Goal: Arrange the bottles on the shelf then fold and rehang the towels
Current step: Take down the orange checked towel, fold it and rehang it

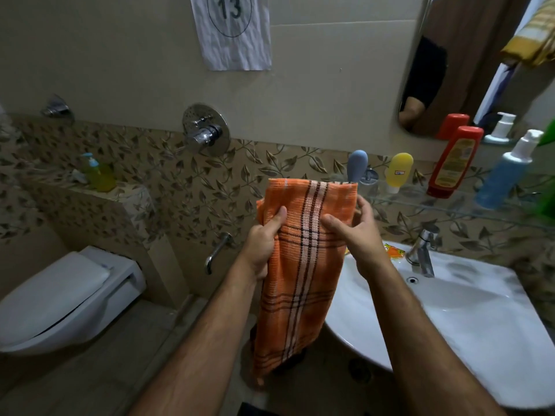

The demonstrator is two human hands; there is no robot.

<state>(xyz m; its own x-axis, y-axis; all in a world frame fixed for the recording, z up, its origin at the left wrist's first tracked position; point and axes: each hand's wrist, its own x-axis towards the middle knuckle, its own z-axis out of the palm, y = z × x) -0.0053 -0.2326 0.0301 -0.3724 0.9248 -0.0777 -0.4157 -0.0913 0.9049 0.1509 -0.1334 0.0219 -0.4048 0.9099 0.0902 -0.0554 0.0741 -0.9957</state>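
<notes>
An orange checked towel [303, 265] hangs folded lengthwise in front of me, its top edge level with the glass shelf [450, 202]. My left hand [264, 244] grips its left edge, thumb on the front. My right hand [357, 232] holds its right side, fingers wrapped behind the cloth. On the shelf stand a grey-blue bottle [357, 165], a yellow bottle [398, 171], a red bottle [455, 160] and a blue bottle with a white pump [507, 172]. A yellow striped towel [534, 34] hangs at the top right.
A white sink [465, 310] with a chrome tap [422, 250] lies below the shelf on the right. A toilet [60, 298] is at the left. A green soap dispenser [97, 172] stands on the tiled ledge. A wall mixer [205, 130] and spout [216, 250] are behind the towel.
</notes>
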